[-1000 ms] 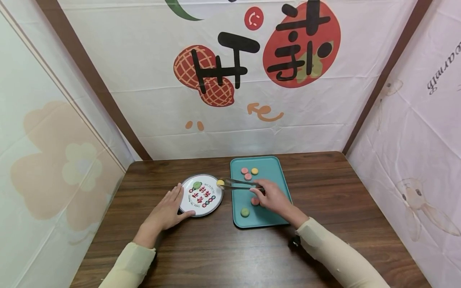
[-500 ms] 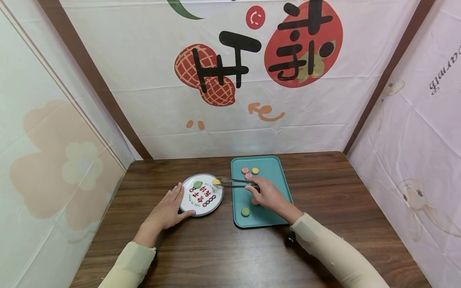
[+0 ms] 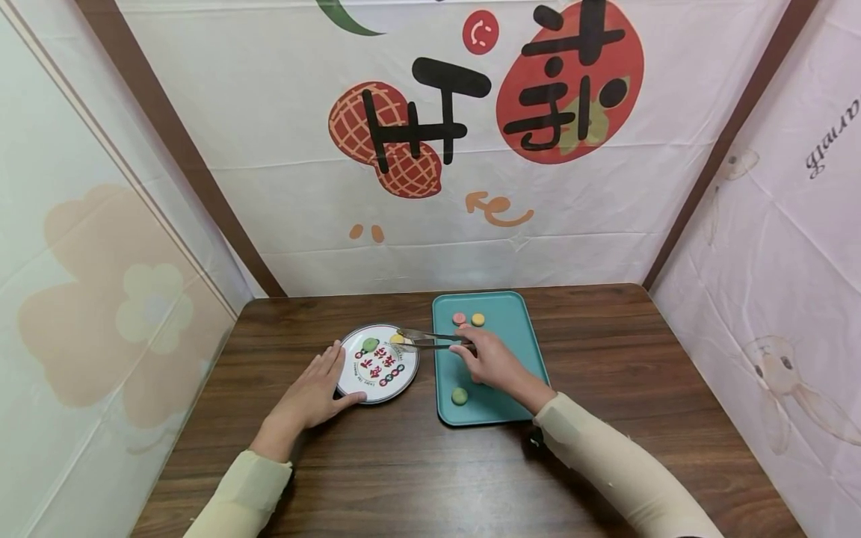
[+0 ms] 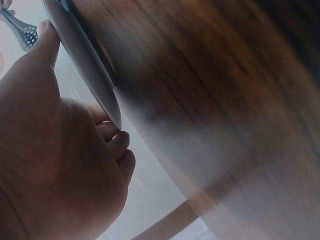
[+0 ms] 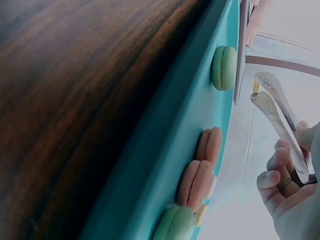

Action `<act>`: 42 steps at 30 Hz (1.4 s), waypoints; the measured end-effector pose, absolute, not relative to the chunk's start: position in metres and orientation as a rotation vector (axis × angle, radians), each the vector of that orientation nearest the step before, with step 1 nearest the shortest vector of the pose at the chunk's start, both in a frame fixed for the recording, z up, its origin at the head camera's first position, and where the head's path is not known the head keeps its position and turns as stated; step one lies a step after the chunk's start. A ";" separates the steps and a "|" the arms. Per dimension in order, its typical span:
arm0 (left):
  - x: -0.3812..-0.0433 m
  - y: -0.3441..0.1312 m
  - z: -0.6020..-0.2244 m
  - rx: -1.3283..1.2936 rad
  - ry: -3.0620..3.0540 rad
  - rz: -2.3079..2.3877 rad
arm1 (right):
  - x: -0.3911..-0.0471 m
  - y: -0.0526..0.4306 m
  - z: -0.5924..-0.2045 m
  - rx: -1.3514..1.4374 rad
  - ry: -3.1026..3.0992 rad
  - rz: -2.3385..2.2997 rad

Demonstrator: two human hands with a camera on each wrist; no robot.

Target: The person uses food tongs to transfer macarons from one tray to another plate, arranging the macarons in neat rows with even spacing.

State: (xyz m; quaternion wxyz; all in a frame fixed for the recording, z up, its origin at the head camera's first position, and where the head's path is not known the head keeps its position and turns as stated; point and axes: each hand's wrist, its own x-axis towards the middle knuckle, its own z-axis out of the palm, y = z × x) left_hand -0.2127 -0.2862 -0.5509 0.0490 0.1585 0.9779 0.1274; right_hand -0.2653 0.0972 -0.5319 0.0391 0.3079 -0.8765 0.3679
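My right hand [image 3: 489, 359] grips metal tongs [image 5: 281, 127] over the teal tray [image 3: 499, 409]. Their perforated tips hold a yellow macaron [image 3: 398, 339] above the back right of the white plate [image 3: 356, 373]; whether it touches the plate cannot be told. A green macaron [image 3: 371, 344] lies on the plate's printed surface. My left hand [image 3: 312, 392] rests against the plate's left rim, fingers extended along it and thumb at the front edge. In the left wrist view the thumb and fingertips touch the rim of the plate [image 4: 85, 60].
A pink macaron [image 3: 460, 318] and a yellow one sit at the tray's back, a green macaron [image 3: 460, 396] near its front. The right wrist view shows more pink macarons [image 5: 194, 182]. Printed cloth walls [image 3: 303, 261] enclose the wooden table [image 3: 403, 478].
My right hand has moved left, carrying the yellow macaron in the tongs from the plate's right rim further in over the plate. My left hand has stayed at the rim.
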 end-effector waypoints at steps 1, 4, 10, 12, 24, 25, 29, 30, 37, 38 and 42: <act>-0.213 -0.286 -0.551 0.485 2.981 0.387 | -0.266 0.096 -0.532 0.939 -2.691 1.117; -0.214 -0.287 -0.552 0.485 2.975 0.384 | -0.267 0.093 -0.532 0.930 -2.699 1.081; -0.213 -0.286 -0.551 0.479 2.969 0.388 | -0.267 0.088 -0.531 0.942 -2.712 1.021; -0.213 -0.286 -0.551 0.478 2.967 0.388 | -0.267 0.087 -0.531 0.944 -2.722 1.005; -0.214 -0.286 -0.550 0.477 2.967 0.389 | -0.268 0.078 -0.530 0.914 -2.764 0.995; -0.214 -0.286 -0.550 0.475 2.967 0.388 | -0.268 0.078 -0.531 0.912 -2.764 0.992; -0.214 -0.286 -0.551 0.473 2.968 0.384 | -0.269 0.076 -0.531 0.908 -2.768 0.989; -0.214 -0.286 -0.551 0.472 2.969 0.382 | -0.269 0.076 -0.531 0.910 -2.769 0.989; -0.215 -0.287 -0.553 0.479 2.970 0.368 | -0.271 0.072 -0.532 0.907 -2.781 0.987; -0.215 -0.287 -0.553 0.481 2.970 0.369 | -0.271 0.072 -0.533 0.908 -2.782 0.985; -0.214 -0.286 -0.552 0.480 2.973 0.375 | -0.271 0.070 -0.533 0.910 -2.775 0.984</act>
